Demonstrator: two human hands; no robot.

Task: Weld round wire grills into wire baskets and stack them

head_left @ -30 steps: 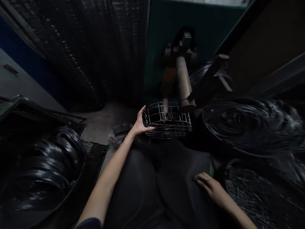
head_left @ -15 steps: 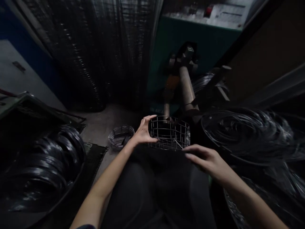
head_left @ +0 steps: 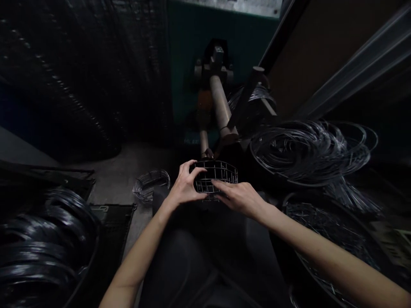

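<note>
Right hand [head_left: 245,197] has just come in over the near side of the wire basket [head_left: 221,179], fingers partly curled, any grip unclear; left hand [head_left: 183,186], half-open, grips its left edge. Both hands now work there, below the metal arms [head_left: 220,100] beyond.

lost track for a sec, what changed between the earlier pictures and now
The right hand has moved up from the lap to the near side of the wire cage, its fingers now at the wires. The cage seems slightly closer to the body. The left hand still holds its left side; the floor looks unchanged.
</note>
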